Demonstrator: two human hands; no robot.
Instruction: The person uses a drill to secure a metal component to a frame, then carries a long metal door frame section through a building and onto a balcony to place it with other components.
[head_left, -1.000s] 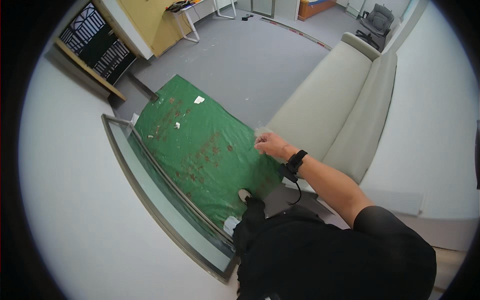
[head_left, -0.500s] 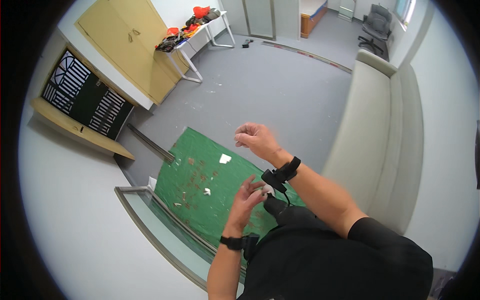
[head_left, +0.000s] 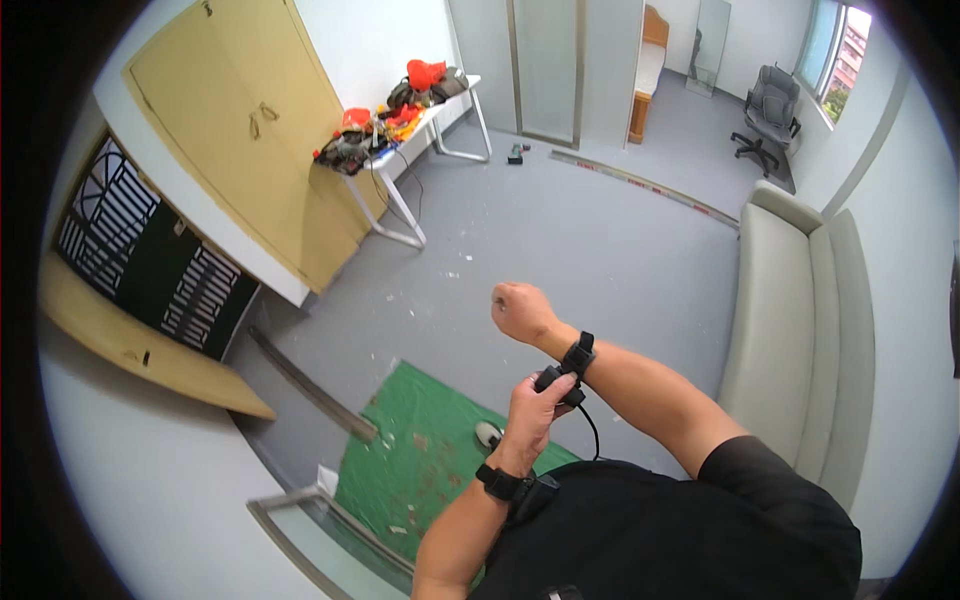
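My right hand is held out over the grey floor, its fingers curled into a loose fist with nothing visible in it. Around that wrist runs a black strap carrying a small black box-shaped device, from which a black cable hangs toward my body. My left hand has its thumb and fingers closed on this device. A second black strap with its own device circles my left wrist. The left palm and the ends of its fingers are partly hidden.
A green sheet with scattered debris lies below me, near my shoe. Glass-panel frame stands at left; a metal strip crosses the floor. A pale sofa lines the right; a cluttered white table stands far off.
My left hand has moved up and closed on the device at my right wrist. The right hand's fingers have curled tighter. The view has tilted up toward the far room.
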